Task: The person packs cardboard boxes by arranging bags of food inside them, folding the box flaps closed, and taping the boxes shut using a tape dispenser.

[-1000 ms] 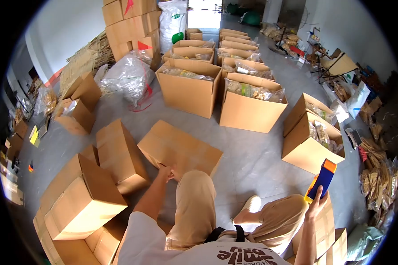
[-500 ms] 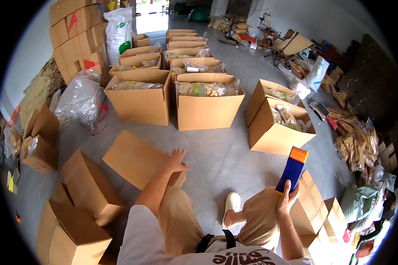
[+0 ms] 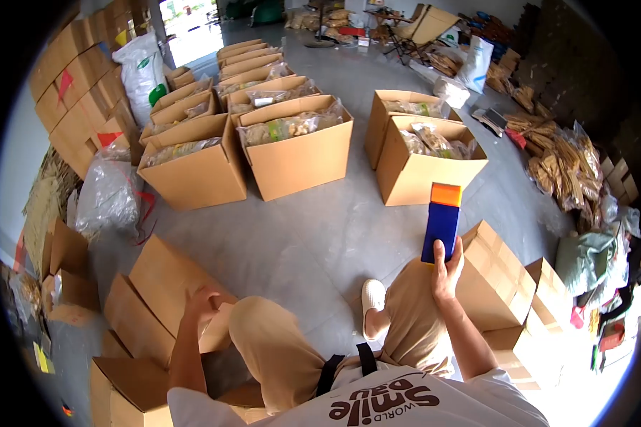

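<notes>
In my right hand [image 3: 446, 270] is an upright, long block-shaped object [image 3: 441, 231], dark blue with an orange top end. My fingers wrap its lower part above my right knee; its exact kind is unclear. My left hand [image 3: 204, 302] is at the near edge of a tilted cardboard box [image 3: 171, 274], left of my left knee. Its fingers look curled over that edge, though they are slightly blurred. Against this box leans another brown carton [image 3: 139, 313], and an open carton [image 3: 128, 381] stands closer to me.
Open cartons filled with bagged goods stand in rows ahead, the nearest being a large carton [image 3: 299, 160]. Two more filled ones, including a front carton [image 3: 431, 167], are to the right. Beside my right leg is a taped box [image 3: 495, 277]. A clear plastic sack [image 3: 109, 196] sits at left.
My left hand and the box beneath it have moved left and toward me, and the box is now tilted. The blue and orange object stands more upright. The view has shifted.
</notes>
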`<state>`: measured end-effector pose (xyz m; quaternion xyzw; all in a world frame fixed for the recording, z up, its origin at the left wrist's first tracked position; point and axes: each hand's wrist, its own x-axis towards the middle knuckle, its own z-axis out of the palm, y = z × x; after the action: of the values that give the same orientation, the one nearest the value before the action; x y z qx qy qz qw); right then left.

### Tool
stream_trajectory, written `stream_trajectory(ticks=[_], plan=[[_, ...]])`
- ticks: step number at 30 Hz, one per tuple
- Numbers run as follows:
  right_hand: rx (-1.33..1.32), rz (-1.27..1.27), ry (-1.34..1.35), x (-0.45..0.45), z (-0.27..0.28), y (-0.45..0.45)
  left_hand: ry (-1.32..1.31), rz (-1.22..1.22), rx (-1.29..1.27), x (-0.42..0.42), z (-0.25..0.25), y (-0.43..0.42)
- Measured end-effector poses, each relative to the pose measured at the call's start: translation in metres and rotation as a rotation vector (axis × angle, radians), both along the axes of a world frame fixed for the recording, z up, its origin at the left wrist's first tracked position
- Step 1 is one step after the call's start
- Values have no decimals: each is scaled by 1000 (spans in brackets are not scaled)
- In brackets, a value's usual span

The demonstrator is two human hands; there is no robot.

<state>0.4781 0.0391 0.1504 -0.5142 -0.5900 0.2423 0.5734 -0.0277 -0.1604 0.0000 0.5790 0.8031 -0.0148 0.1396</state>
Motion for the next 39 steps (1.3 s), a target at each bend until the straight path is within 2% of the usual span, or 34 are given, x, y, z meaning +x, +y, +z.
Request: stream_trajectory(ticks=[1,2,4,5,7,8,9,10,14,16,23,24,26,27,29,31,33,35,37,39], plan=[[-3,9,-2,5,-1,2,79,31,144,-3,-7,-11],[-9,21,-6,12,-5,4,88,0,146,1,-4,-8],[7,9,8,21,-12,10,195,41,-35,10,4,-6],[-23,4,27,26,-11,10,205,29,-28,-5,-21,2],[-45,-2,57,31,-8,12,118,-263,-439,-52,-84,31],[-32,-17,89,32,-10,13,-214,-21,-332,-22,-48,36],[-23,-31,120,34,-12,15,-641,260,-149,14,-5,41],[-23,-33,133,37,-14,16,-963,473,43,52,42,47],[-35,-17,107,47,-17,16,-1030,413,24,106,92,62],[-51,-25,118,49,-9,13,-1407,434,-419,123,117,59],[-77,-65,200,56,-10,3,-1284,385,-298,132,119,75],[-97,-43,202,62,-11,3,-1156,271,-401,130,117,87],[-61,127,426,58,25,-10,-936,52,-577,122,106,119],[-78,141,442,58,37,-13,-848,-53,-657,120,96,139],[-107,132,483,54,49,-7,-565,-148,-759,138,110,189],[-172,120,541,47,49,10,-415,-272,-523,152,119,232],[-239,89,625,28,47,31,-391,-316,-187,144,98,275],[-397,23,763,12,29,57,-384,-264,-97,141,97,309],[-590,162,770,13,14,71,-387,-207,-32,136,101,331],[-716,250,772,12,8,74,-323,-275,70,128,107,349]])
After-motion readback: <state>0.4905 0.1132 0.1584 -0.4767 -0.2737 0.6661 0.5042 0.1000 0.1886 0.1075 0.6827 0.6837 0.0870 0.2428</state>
